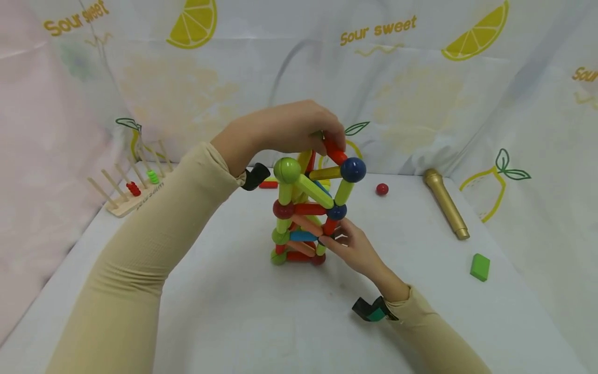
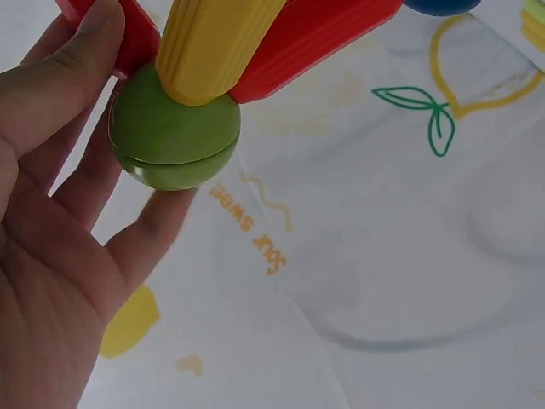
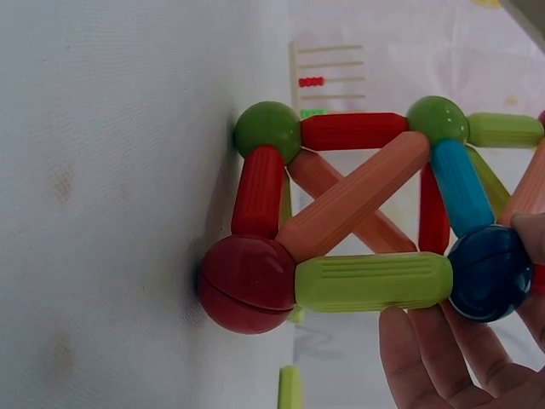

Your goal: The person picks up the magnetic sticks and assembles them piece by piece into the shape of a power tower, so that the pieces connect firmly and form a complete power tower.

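Note:
A tower of coloured magnetic rods and balls (image 1: 308, 209) stands upright on the table. Reaching over its top, my left hand (image 1: 301, 123) pinches a red rod (image 1: 334, 150) that meets the top blue ball (image 1: 353, 170). In the left wrist view the thumb presses that red rod, and fingers reach behind a green ball (image 2: 174, 132) with a yellow rod (image 2: 217, 47) on it. Lower on the tower, my right hand (image 1: 353, 248) holds a dark blue ball (image 3: 490, 273) between thumb and fingers, beside a light green rod (image 3: 375, 281). A dark red ball (image 3: 247, 284) touches the table.
A wooden peg rack (image 1: 140, 192) with red and green beads stands at the back left. On the right lie a red ball (image 1: 382, 189), a gold microphone (image 1: 446, 203) and a green block (image 1: 479, 267). Another red rod (image 1: 268, 184) lies behind the tower; printed cloth hangs at the back.

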Action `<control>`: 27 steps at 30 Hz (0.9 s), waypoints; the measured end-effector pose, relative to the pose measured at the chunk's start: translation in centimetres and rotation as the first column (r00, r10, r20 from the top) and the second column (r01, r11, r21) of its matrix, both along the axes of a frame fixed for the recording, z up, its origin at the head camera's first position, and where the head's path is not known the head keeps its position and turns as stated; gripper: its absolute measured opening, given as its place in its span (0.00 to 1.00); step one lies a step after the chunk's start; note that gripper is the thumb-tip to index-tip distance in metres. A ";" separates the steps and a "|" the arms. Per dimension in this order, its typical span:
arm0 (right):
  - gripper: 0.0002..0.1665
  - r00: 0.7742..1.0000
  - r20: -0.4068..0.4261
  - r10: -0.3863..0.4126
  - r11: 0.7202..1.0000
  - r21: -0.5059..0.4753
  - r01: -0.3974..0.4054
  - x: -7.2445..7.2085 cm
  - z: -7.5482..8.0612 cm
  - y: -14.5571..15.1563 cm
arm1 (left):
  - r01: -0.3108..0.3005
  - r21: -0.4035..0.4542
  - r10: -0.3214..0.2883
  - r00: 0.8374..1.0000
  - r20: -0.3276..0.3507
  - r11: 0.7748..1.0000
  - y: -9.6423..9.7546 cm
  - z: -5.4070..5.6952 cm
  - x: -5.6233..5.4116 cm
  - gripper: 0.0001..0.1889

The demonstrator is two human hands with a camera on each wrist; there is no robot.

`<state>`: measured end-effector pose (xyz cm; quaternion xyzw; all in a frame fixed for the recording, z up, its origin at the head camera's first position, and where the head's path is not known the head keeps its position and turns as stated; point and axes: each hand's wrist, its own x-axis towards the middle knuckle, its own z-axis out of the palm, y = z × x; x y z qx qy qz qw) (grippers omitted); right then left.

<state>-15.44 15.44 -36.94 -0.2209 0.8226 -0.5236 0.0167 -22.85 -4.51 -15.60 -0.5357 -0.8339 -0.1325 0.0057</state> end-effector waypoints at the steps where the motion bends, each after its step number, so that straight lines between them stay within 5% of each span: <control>1: 0.28 1.000 0.000 0.001 1.000 -0.001 -0.001 0.0 0.0 0.0 | -0.003 0.006 0.003 1.000 0.005 1.000 -0.1 0.0 0.0 0.10; 16: 0.26 1.000 -0.010 -0.011 1.000 0.003 0.011 0.0 -0.2 0.0 | 0.031 0.079 -0.033 0.999 0.026 0.996 -0.8 -0.8 -0.1 0.10; 20: 0.25 1.000 -0.014 -0.014 1.000 0.003 0.014 -0.1 -0.3 0.0 | 0.009 0.158 -0.023 0.996 0.091 0.987 -1.5 -1.2 -0.7 0.12; 24: 0.25 1.000 -0.008 -0.006 1.000 -0.002 0.006 -0.1 -0.3 -0.1 | -0.128 0.327 0.060 0.976 0.209 0.936 -3.6 -2.7 -2.0 0.15; 27: 0.24 1.000 -0.011 -0.010 1.000 -0.005 0.010 0.0 -0.4 0.0 | -0.312 0.435 0.178 0.930 0.320 0.845 -5.9 -6.0 -3.8 0.16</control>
